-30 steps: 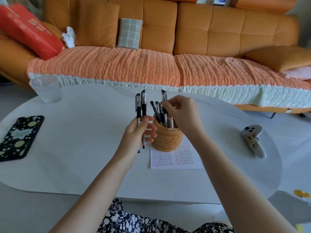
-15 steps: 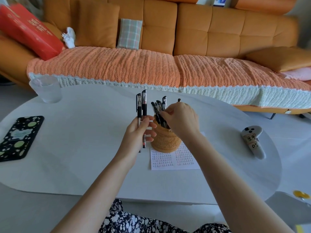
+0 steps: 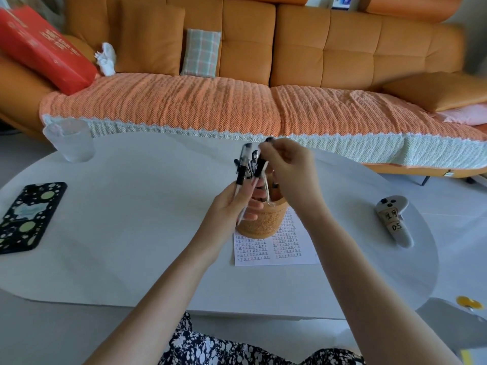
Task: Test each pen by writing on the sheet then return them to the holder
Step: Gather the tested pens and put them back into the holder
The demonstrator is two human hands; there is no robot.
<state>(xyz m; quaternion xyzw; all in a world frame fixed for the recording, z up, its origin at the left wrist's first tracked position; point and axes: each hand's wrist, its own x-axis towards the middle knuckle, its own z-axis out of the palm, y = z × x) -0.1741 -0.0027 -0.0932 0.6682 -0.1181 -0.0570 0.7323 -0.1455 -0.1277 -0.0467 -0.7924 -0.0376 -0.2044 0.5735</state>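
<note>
Left hand (image 3: 226, 209): grip curled round a black-capped pen (image 3: 240, 173), held near upright just left of the holder (image 3: 259, 225), cap end up. Right hand (image 3: 290, 172): above the holder, grip pinching the top end of a second pen (image 3: 259, 165) between thumb and fingertips. That pen is tilted, and its lower end runs down to the left hand's fingers. Too blurred to tell whether the left grip has it too. More pens (image 3: 249, 168) stand in the holder, behind the two held ones. The holder sits on the far end of the sheet (image 3: 287, 248), which lies flat on the white surface (image 3: 131, 219). Also on the surface: phone (image 3: 26, 217) far left, clear cup (image 3: 69, 140) back left, grey controller (image 3: 394, 219) right.
</note>
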